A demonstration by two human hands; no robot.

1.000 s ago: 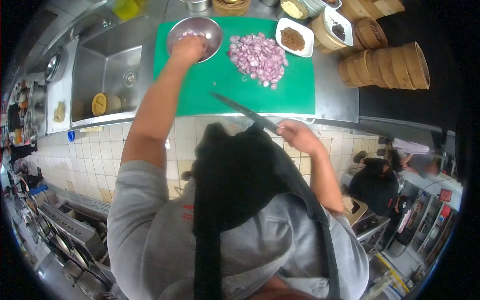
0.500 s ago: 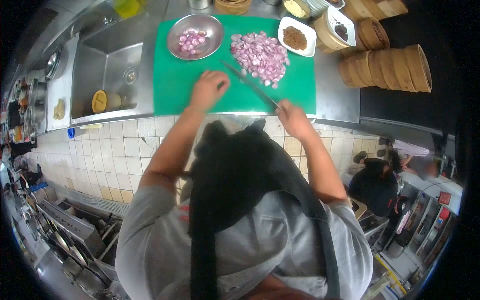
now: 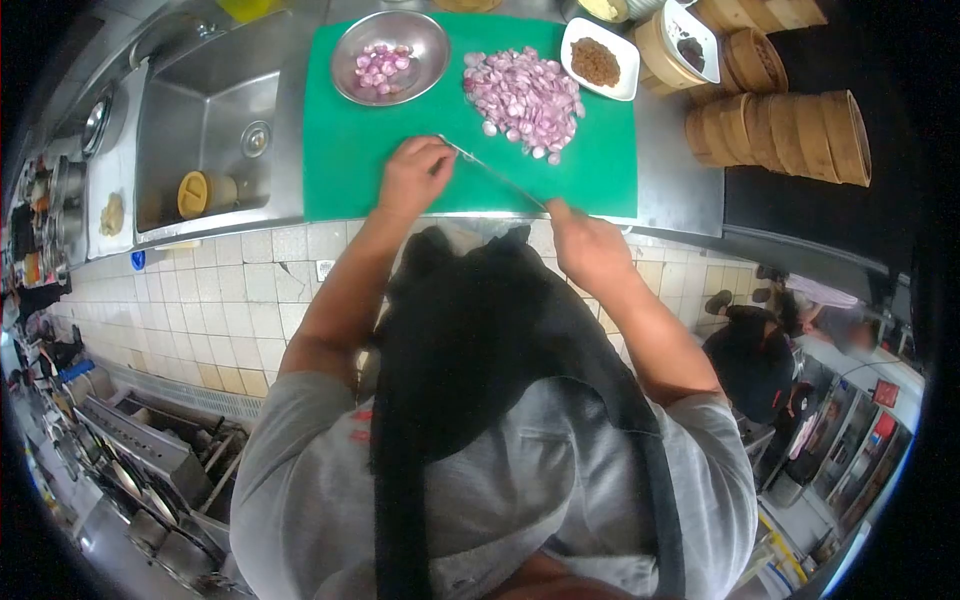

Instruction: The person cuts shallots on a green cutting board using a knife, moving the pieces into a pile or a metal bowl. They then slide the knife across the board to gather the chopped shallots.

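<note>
My right hand (image 3: 592, 245) is wrapped around the handle of a kitchen knife (image 3: 500, 179), at the front edge of a green cutting board (image 3: 350, 165). The blade slants up and left across the board, its narrow edge toward me. Beside the tip end, my left hand (image 3: 416, 176) rests on the board with fingers curled; whatever they hold is hidden. Small pale bits lie along the blade near those fingers. Beyond the knife spreads a pile of sliced shallots (image 3: 523, 100). A steel bowl (image 3: 428, 82) at the board's far left contains several peeled shallots (image 3: 382, 68).
A white dish of brown paste (image 3: 596, 63) sits at the board's far right corner. Bamboo steamers (image 3: 780, 135) are stacked to the right. At left is a steel sink (image 3: 215, 115) with a yellow-lidded container (image 3: 195, 195). Another person (image 3: 748, 360) is behind, at right.
The knife's tip end has come to my left fingers, and its blade has turned more edge-on. My right hand has shifted slightly. The whole view has moved a little.
</note>
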